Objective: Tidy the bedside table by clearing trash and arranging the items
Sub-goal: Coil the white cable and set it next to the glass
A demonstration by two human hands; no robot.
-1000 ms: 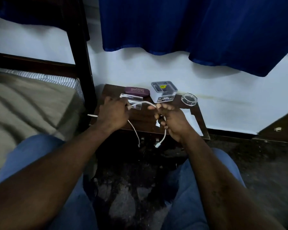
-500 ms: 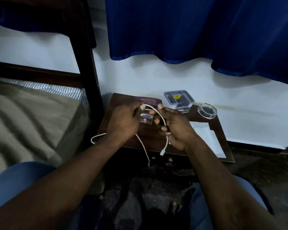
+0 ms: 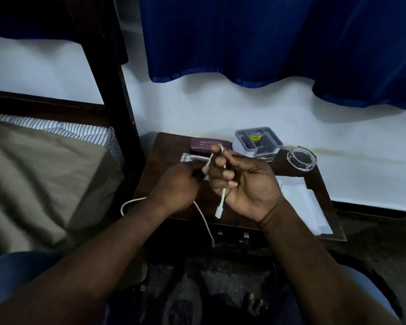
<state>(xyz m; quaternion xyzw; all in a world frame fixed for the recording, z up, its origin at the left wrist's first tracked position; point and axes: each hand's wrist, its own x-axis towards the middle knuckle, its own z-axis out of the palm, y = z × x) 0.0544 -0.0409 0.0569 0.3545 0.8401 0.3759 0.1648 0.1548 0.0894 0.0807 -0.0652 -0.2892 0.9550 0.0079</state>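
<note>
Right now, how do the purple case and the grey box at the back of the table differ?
The purple case is flat, long and closed, with pale lettering; the grey box is taller, squarish and shows open compartments with a yellow label. The right hand overlaps the case's right end; the box stands clear. Both sit near the wall.

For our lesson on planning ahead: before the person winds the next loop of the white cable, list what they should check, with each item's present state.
1. Right hand grips white cable: ok.
2. Left hand holds the cable's other stretch: ok.
3. Connector end hangs free below the right hand: ok.
4. Loose cable clear of the table edge: not ok, it trails over the front.
5. Far end unplugged: cannot tell.
</note>
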